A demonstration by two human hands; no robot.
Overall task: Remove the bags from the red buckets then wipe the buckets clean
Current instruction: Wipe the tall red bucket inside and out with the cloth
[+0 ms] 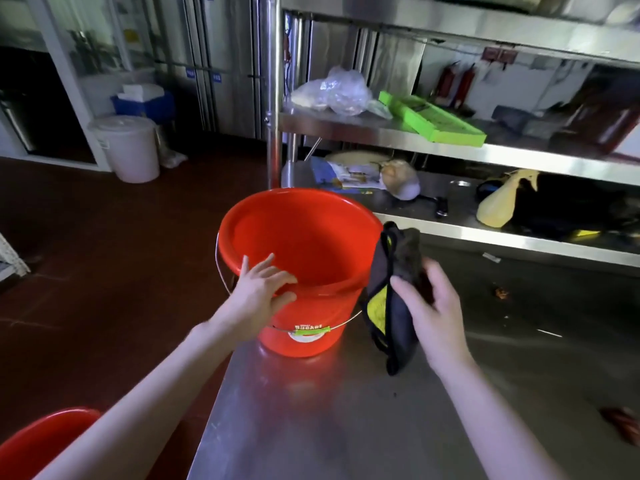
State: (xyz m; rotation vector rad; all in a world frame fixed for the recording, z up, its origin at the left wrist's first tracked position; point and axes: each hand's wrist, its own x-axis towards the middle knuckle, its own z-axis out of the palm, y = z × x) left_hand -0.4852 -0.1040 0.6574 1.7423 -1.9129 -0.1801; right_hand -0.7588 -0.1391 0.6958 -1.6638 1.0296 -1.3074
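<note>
Nearest, at the lower left edge, the rim of a 2nd red bucket (45,441) shows, below the level of the steel table (329,427); whether it has a bag inside cannot be told.

The left hand (263,289) lies on the near rim of the bucket (301,244). Its fingers are spread and nearly straight over the edge, and the thumb rests against the outer wall just under the rim, so it presses more than it clenches. The right hand (433,306) has thumb and fingers curled round a dark cloth (391,306) with yellow patches. The cloth hangs bunched just beside the bucket's right wall, and its tail dangles toward the table.

The bucket stands upright near the table's left corner with its wire handle down. Its inside looks bare red with no bag in it, so wiping appears to be the step in hand.

To do it well:
1. Firm up the left hand's hold, since the bucket sits near the table edge and could slide or tip.
2. Gather the loose tail into a flat pad.
3. Sweep round the inner wall from the rim down, then do the bottom.

Farther off, the shelf (363,128) carries a crumpled clear bag (332,93) and a green tray (433,121). A white tub (128,147) stands on the floor.
</note>
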